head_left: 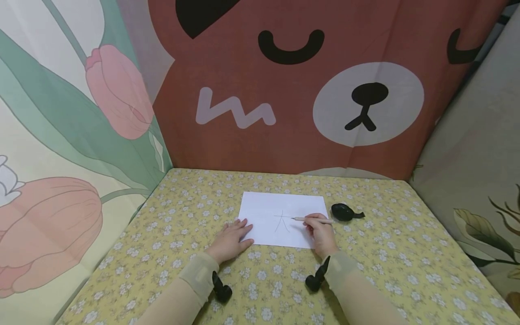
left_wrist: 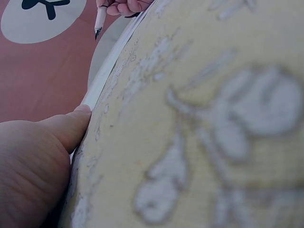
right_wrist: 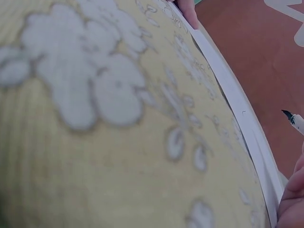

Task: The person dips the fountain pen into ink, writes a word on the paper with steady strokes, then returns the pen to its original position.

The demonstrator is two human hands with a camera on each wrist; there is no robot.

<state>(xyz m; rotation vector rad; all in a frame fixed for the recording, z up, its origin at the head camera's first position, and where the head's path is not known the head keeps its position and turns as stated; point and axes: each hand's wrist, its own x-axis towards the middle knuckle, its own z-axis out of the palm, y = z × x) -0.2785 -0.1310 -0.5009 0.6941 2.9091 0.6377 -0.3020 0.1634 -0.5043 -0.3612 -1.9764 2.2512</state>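
Note:
A white sheet of paper (head_left: 260,205) lies on the table, with thin dark strokes (head_left: 282,221) at its middle: a level line, a short upright one crossing it and two legs spreading downward. My left hand (head_left: 229,239) rests with spread fingers on the sheet's left edge; its thumb (left_wrist: 71,128) shows along that edge in the left wrist view. At the right side, my right hand (head_left: 322,232) pinches a pale-barrelled pen (head_left: 313,220). Its dark pointed tip aims left, just right of the strokes. Both wrist views show the pen tip (right_wrist: 288,115) raised above the paper.
Right of the sheet lies a glossy black rounded object (head_left: 342,212) with a short tail. A yellow flowered cloth (head_left: 195,203) covers the table. Printed fabric hangs behind it, a brown bear (head_left: 292,104), and on both sides. Black wrist cameras (head_left: 221,291) sit at both cuffs.

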